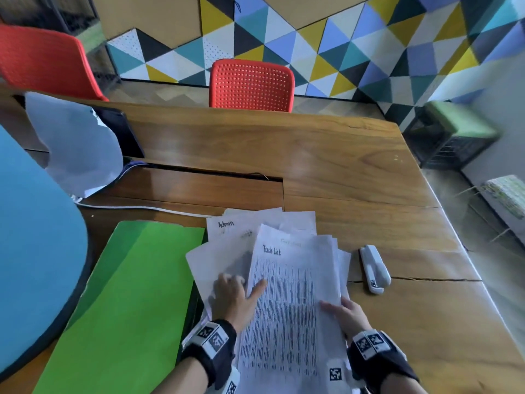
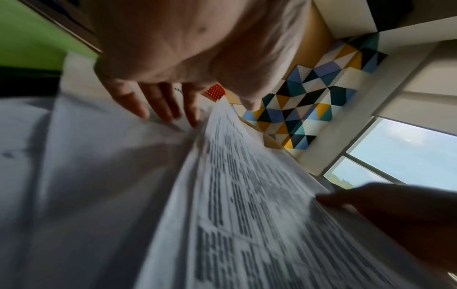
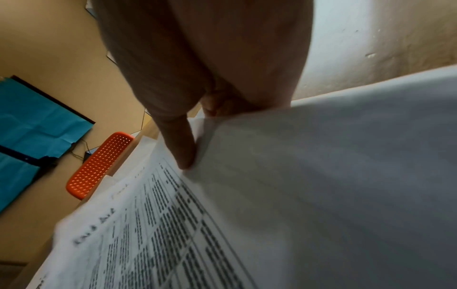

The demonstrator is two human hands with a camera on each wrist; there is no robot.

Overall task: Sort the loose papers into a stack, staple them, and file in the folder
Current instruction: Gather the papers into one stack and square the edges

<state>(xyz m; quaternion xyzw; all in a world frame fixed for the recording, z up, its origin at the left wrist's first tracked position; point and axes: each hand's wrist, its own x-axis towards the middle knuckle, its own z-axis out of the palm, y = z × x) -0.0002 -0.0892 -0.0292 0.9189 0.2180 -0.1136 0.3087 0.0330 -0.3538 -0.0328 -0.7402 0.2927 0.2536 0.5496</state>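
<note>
Loose white papers lie fanned on the wooden table. Topmost is a printed sheet headed "Task list", lifted a little above the lower sheets. My left hand lies at its left edge, straight fingers pressing a lower sheet, thumb resting on the printed sheet. My right hand grips the right edge of the top sheets, thumb on top, fingers hidden beneath. A green folder lies closed to the left. A white stapler lies to the right.
Red chairs stand behind the table. A blue rounded surface overlaps the folder's left side. A white sheet leans on a dark tablet at the back left, with a white cable nearby. The table's right edge runs close to the stapler.
</note>
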